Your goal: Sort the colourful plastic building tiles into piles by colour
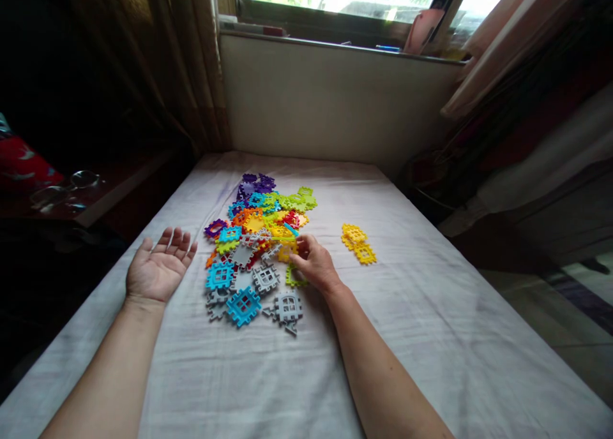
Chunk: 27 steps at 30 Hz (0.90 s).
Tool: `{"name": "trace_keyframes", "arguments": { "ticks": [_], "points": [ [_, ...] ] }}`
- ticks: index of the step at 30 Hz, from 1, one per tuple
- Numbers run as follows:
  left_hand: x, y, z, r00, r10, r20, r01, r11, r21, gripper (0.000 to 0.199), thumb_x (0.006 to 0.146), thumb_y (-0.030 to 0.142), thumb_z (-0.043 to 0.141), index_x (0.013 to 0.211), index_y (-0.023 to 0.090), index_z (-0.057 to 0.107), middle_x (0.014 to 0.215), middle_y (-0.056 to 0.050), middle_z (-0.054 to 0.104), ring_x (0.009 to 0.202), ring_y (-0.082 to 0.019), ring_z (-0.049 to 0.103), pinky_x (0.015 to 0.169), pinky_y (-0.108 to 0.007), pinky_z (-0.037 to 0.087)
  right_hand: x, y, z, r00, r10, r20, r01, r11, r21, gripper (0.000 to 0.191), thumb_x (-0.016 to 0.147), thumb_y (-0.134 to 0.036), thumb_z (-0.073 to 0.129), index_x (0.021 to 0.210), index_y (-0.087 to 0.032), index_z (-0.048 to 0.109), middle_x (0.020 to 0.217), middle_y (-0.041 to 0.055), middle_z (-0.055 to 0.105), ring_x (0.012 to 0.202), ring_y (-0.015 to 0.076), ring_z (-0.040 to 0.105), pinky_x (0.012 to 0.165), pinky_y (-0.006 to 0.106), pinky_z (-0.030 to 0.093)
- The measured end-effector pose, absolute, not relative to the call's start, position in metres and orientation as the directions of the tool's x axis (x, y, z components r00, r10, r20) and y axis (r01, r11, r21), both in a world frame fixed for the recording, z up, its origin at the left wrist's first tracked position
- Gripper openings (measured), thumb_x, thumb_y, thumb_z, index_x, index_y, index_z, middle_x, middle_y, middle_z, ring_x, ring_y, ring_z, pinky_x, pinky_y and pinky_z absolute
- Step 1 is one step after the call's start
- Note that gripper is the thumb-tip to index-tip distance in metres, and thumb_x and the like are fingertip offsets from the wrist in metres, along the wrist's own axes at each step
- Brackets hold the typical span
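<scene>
A heap of flat interlocking plastic building tiles [242,255] in purple, blue, green, orange, red, yellow and grey lies on the cloth-covered surface. My right hand [313,260] is at the heap's right edge, thumb and fingers closed on a yellow tile [287,251]. Beneath that hand a lime green tile [295,275] is partly hidden. My left hand [160,265] rests palm up to the left of the heap, fingers spread, holding nothing. Apart from the heap, to the right, a few yellow tiles [359,243] lie together. A grey window tile [288,305] sits at the near end.
White cloth [421,337] covers the surface, which meets a wall [325,101] below a window. On the sill stands a pink cup [423,30]. Eyeglasses [67,190] lie on a dark side table at left, beside a red patterned item [23,164]. Curtains [191,62] hang at left.
</scene>
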<state>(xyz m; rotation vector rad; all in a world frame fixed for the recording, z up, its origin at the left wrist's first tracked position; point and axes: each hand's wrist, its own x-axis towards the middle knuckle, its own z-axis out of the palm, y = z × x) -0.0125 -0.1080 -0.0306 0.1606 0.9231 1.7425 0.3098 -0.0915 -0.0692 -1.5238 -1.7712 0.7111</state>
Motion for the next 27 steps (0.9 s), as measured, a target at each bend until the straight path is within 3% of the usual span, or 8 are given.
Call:
{"name": "trace_keyframes", "arguments": {
  "ticks": [4, 8, 11, 16, 21, 27],
  "points": [
    [-0.013, -0.108, -0.031, -0.380, 0.865, -0.328, -0.762, -0.091, 0.641, 0.032, 0.100, 0.038, 0.038, 0.100, 0.022, 0.065, 0.091, -0.006, 0.076, 0.087, -0.020, 0.074, 0.079, -0.039, 0.063, 0.313, -0.093, -0.048, -0.157, 0.968, 0.195, 0.536, 0.250, -0.806, 0.032, 0.077, -0.023, 0.063, 0.109, -0.025, 0.064, 0.088, -0.0016, 0.072, 0.067, 0.0122, 0.063, 0.067, 0.025, 0.050],
    [-0.014, -0.108, -0.031, -0.371, 0.876, -0.308, -0.760, -0.096, 0.642, 0.031, 0.099, 0.038, 0.038, 0.104, 0.023, 0.065, 0.089, -0.007, 0.076, 0.086, -0.022, 0.075, 0.075, -0.039, 0.065, 0.347, -0.093, -0.023, -0.136, 0.966, 0.221, 0.650, 0.256, -0.716, 0.025, 0.077, -0.022, 0.063, 0.100, -0.026, 0.070, 0.079, -0.0019, 0.073, 0.068, 0.0137, 0.064, 0.068, 0.025, 0.049],
    [-0.013, -0.108, -0.032, -0.372, 0.879, -0.299, -0.754, -0.098, 0.650, 0.031, 0.100, 0.038, 0.037, 0.103, 0.024, 0.064, 0.088, -0.007, 0.076, 0.086, -0.022, 0.075, 0.074, -0.039, 0.065, 0.386, -0.089, -0.017, 0.086, 0.955, 0.285, 0.751, 0.126, -0.649, 0.018, 0.076, -0.024, 0.060, 0.089, -0.025, 0.072, 0.084, 0.0007, 0.075, 0.077, 0.0170, 0.067, 0.075, 0.028, 0.051],
    [-0.012, -0.108, -0.030, -0.387, 0.864, -0.323, -0.734, -0.076, 0.675, 0.034, 0.101, 0.040, 0.035, 0.098, 0.024, 0.065, 0.090, -0.005, 0.075, 0.086, -0.019, 0.075, 0.076, -0.036, 0.064, 0.435, -0.086, -0.032, 0.486, 0.793, 0.368, 0.793, -0.222, -0.568, 0.023, 0.076, -0.025, 0.054, 0.090, -0.021, 0.073, 0.097, 0.0079, 0.075, 0.091, 0.0233, 0.066, 0.086, 0.034, 0.050],
    [-0.012, -0.108, -0.029, -0.398, 0.858, -0.326, -0.722, -0.073, 0.688, 0.033, 0.100, 0.039, 0.037, 0.097, 0.025, 0.067, 0.095, -0.006, 0.076, 0.092, -0.021, 0.074, 0.076, -0.038, 0.064, 0.452, -0.089, -0.052, 0.587, 0.719, 0.373, 0.774, -0.361, -0.520, 0.024, 0.076, -0.024, 0.054, 0.089, -0.020, 0.074, 0.098, 0.0106, 0.074, 0.093, 0.0261, 0.064, 0.085, 0.036, 0.049],
    [-0.012, -0.108, -0.028, -0.397, 0.850, -0.347, -0.751, -0.084, 0.655, 0.034, 0.101, 0.038, 0.036, 0.099, 0.025, 0.067, 0.094, -0.005, 0.076, 0.090, -0.023, 0.073, 0.073, -0.038, 0.064, 0.450, -0.088, -0.060, 0.589, 0.777, 0.222, 0.758, -0.437, -0.484, 0.027, 0.079, -0.038, 0.062, 0.094, -0.020, 0.076, 0.099, 0.0101, 0.074, 0.091, 0.0264, 0.064, 0.082, 0.036, 0.049]
  ]
}}
